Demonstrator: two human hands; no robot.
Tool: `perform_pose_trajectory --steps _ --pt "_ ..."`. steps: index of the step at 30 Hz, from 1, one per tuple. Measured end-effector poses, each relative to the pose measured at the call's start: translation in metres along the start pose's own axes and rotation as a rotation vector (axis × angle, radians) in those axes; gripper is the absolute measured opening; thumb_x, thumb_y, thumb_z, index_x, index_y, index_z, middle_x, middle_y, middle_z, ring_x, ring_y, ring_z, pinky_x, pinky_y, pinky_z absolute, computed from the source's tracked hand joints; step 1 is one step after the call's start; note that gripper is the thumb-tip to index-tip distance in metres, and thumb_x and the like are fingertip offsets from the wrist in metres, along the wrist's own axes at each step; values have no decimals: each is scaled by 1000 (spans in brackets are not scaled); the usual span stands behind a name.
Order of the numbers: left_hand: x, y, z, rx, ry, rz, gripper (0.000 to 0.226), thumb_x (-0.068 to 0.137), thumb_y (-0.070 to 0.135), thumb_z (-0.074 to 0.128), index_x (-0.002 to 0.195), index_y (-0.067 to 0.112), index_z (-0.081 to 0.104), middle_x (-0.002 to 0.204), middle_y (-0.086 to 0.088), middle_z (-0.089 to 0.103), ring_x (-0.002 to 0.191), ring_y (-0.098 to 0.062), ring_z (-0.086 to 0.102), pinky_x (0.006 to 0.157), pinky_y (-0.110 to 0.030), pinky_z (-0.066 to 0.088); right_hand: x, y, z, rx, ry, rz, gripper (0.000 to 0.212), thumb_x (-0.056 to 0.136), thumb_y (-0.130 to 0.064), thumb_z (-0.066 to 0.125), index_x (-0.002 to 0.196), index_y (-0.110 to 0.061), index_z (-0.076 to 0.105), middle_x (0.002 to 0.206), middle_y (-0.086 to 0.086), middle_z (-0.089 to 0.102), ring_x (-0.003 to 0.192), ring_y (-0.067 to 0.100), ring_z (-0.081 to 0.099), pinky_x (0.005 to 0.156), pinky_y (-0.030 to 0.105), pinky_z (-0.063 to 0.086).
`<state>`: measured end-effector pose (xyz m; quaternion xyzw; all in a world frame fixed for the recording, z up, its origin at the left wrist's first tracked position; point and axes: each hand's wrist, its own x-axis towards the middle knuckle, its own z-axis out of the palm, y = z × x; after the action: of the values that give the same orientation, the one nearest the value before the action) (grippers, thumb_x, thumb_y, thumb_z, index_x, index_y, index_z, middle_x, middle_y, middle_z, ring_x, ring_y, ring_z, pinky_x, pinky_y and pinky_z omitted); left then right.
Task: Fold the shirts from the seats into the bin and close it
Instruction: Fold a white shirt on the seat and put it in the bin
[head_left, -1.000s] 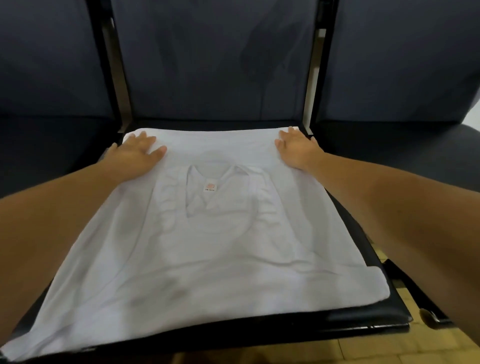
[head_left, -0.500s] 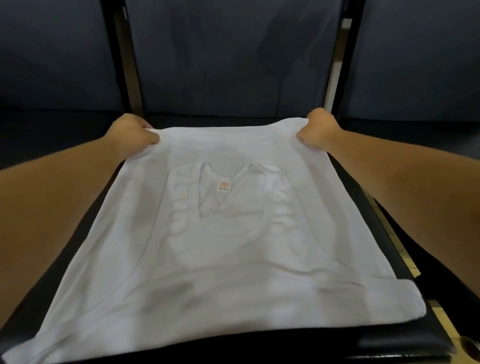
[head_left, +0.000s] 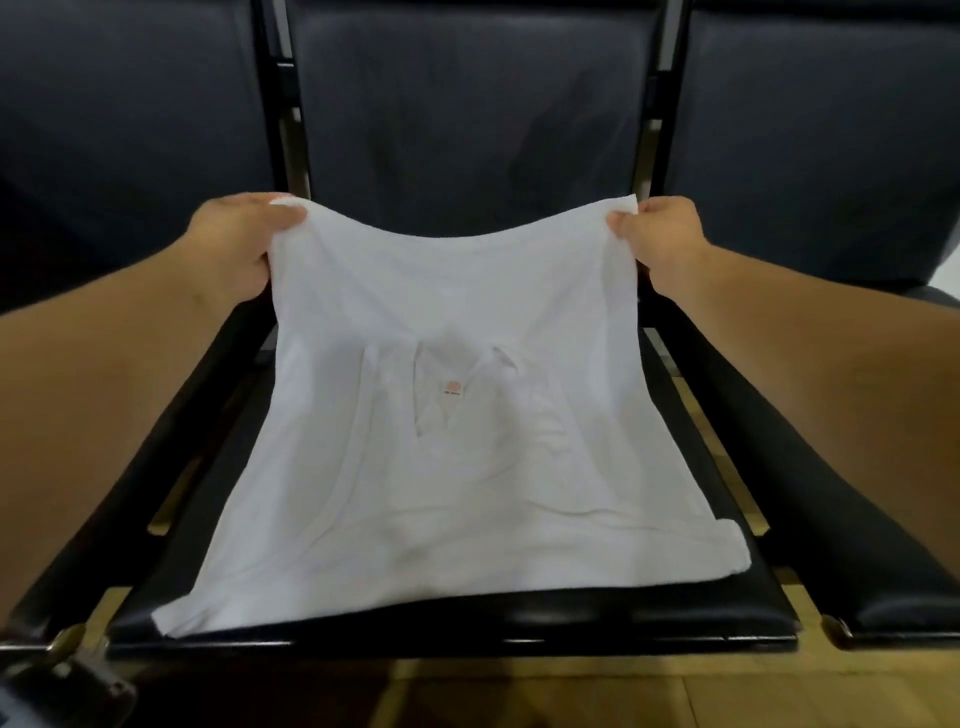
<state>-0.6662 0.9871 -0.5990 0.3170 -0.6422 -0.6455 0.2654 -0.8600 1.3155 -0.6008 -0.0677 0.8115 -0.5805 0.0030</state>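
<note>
A white sleeveless shirt (head_left: 467, 467) lies on the middle black seat (head_left: 467, 631), folded once, with its neckline and a small orange label showing through the top layer. My left hand (head_left: 236, 244) pinches the far left corner of the shirt. My right hand (head_left: 660, 236) pinches the far right corner. Both corners are lifted off the seat, so the far edge hangs slack between my hands while the near half still rests on the cushion. No bin is in view.
Dark padded backrests (head_left: 467, 104) stand behind the seat. More black seats flank it on the left (head_left: 78, 571) and right (head_left: 857, 571), with narrow gaps between. A wooden floor (head_left: 571, 696) shows below the front edge. A dark object (head_left: 57, 691) sits at the bottom left corner.
My hands went from lying flat on the shirt's far corners to gripping them, and have raised the far edge off the seat toward me.
</note>
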Motion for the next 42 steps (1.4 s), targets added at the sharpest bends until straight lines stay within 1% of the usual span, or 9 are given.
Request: perform_pose_trajectory --steps 3,10,20,26,31,34,36,39,42 --pt "-23 16 -9 2 5 30 31 87 9 73 117 18 73 116 -6 70 104 -21 68 87 -32 57 -24 -12 -20 10 3 -2 17 95 -18 65 107 -6 68 86 -1 66 77 12 65 52 22 49" --pt "-108 31 -48 486 -147 231 34 89 2 64 115 24 68 108 -4 66 102 -19 62 87 -35 50 -100 -14 -76 -146 -57 -82 6 93 -14 67 97 -10 68 92 4 66 78 11 59 62 21 44" --pt "-208 -18 -88 1041 -338 315 26 93 8 65 88 32 75 93 17 61 86 -1 57 73 -18 41 -193 42 -115 -594 -344 80 5 86 -2 71 88 -7 70 84 12 73 76 19 74 72 33 62" --pt "-221 -58 -117 1141 -322 162 20 93 15 69 107 30 72 104 2 66 94 -15 61 80 -24 45 -211 65 -121 -798 -398 -31 9 87 -15 70 88 -6 69 83 5 65 73 15 59 56 23 45" --pt "-225 -63 -122 1285 -472 173 12 94 24 67 93 35 69 106 9 58 92 -7 57 79 -21 45 -214 68 -123 -991 -517 -118 5 89 -12 62 94 -10 65 89 2 61 80 16 60 64 23 48" --pt "-226 -60 -121 1354 -525 141 18 94 18 64 95 36 66 109 9 55 97 -8 56 87 -25 48 -217 64 -124 -1227 -637 -139 21 91 -5 55 109 -9 64 108 10 63 100 27 62 87 36 53" --pt "-227 -57 -116 1292 -498 152 20 93 14 59 99 31 65 108 5 56 97 -12 57 85 -27 50 -219 59 -121 -1299 -625 -174 28 92 -6 53 118 -13 59 115 6 57 104 25 57 99 42 47" --pt "-229 -59 -97 1091 -309 141 11 99 24 54 99 22 64 99 -1 64 87 -19 61 71 -29 48 -222 54 -105 -1054 -503 -218 26 95 -11 50 120 -9 56 114 5 54 96 25 59 87 38 53" --pt "-222 -69 -78 1066 -119 37 30 97 38 58 105 9 58 106 -14 63 80 -22 60 61 -33 47 -232 56 -76 -944 -409 -308 31 102 -25 45 125 -5 52 126 13 54 104 28 60 90 40 52"
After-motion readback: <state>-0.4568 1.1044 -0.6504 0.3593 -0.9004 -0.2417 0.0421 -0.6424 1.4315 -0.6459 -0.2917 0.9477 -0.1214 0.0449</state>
